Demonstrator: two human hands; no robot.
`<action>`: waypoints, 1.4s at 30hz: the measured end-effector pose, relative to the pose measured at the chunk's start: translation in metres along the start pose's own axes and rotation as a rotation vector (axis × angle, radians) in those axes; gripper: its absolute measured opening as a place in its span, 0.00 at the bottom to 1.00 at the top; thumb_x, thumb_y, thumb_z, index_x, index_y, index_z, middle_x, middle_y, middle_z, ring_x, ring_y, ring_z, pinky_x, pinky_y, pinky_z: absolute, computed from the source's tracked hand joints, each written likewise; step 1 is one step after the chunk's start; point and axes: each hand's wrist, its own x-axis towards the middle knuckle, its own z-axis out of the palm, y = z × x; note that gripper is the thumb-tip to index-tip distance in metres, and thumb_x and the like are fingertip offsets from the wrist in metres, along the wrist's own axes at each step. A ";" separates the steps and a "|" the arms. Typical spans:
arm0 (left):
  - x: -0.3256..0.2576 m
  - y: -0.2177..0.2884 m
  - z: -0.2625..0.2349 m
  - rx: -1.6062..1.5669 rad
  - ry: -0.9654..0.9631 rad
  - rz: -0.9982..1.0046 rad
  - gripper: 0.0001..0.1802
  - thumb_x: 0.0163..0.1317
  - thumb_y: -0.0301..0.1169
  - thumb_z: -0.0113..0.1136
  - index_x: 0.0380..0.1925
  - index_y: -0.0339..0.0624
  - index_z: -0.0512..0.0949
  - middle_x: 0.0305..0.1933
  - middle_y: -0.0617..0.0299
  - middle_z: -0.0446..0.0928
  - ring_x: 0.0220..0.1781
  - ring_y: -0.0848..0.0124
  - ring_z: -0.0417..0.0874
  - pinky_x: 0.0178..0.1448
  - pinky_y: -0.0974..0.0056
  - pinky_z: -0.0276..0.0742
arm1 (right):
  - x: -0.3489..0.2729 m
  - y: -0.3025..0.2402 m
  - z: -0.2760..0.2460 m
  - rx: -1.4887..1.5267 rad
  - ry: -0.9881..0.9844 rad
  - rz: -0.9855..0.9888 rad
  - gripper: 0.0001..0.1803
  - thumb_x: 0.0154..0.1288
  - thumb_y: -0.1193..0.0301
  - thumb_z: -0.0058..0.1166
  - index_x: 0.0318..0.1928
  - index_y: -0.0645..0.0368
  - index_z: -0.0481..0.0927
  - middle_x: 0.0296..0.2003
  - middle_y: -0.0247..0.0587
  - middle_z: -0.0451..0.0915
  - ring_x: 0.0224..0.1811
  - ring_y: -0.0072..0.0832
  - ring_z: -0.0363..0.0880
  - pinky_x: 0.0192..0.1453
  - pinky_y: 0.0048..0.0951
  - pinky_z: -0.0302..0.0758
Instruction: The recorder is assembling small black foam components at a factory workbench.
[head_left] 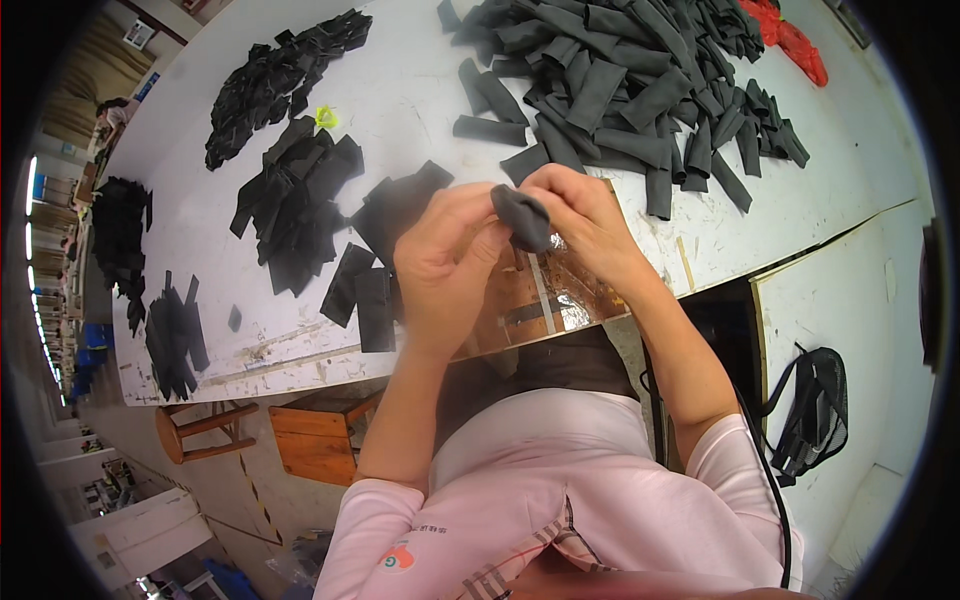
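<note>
Two hands meet above a white table [410,95], near its front edge. The left hand [445,250] pinches a black cloth [522,217] between thumb and fingers; the right hand [585,215] grips its other side. The cloth, curled between them, seems partway through handling. Many tube-like pieces [600,95] heap beyond; flatter pieces [300,205] lie leftward. Which are finished is unclear.

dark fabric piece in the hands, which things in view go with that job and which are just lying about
Likely part of the job:
- dark fabric piece, held by left fingers and right fingers
- heap of dark fabric strips
- flat black pieces

Probably just lying about:
- red plastic item
- yellow-green scrap
- black mesh bag
</note>
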 end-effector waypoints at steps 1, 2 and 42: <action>-0.001 0.001 0.001 -0.044 0.016 -0.018 0.10 0.53 0.19 0.53 0.37 0.32 0.74 0.37 0.60 0.75 0.40 0.75 0.74 0.46 0.72 0.67 | -0.003 -0.004 0.002 -0.088 0.119 -0.193 0.09 0.55 0.69 0.49 0.28 0.64 0.73 0.21 0.34 0.71 0.22 0.22 0.68 0.25 0.22 0.65; -0.002 0.002 0.001 -0.088 0.033 -0.037 0.10 0.54 0.19 0.52 0.38 0.31 0.73 0.40 0.61 0.74 0.39 0.77 0.73 0.47 0.73 0.66 | -0.006 -0.009 0.003 -0.176 0.237 -0.385 0.08 0.53 0.71 0.49 0.30 0.64 0.74 0.23 0.36 0.72 0.24 0.24 0.70 0.26 0.24 0.66; 0.008 0.023 0.008 -0.706 0.254 -0.111 0.10 0.59 0.30 0.49 0.34 0.32 0.72 0.36 0.54 0.74 0.37 0.71 0.74 0.45 0.66 0.69 | -0.011 -0.029 -0.005 -0.694 -0.102 -0.399 0.12 0.56 0.65 0.49 0.30 0.63 0.75 0.22 0.48 0.73 0.25 0.45 0.71 0.29 0.38 0.67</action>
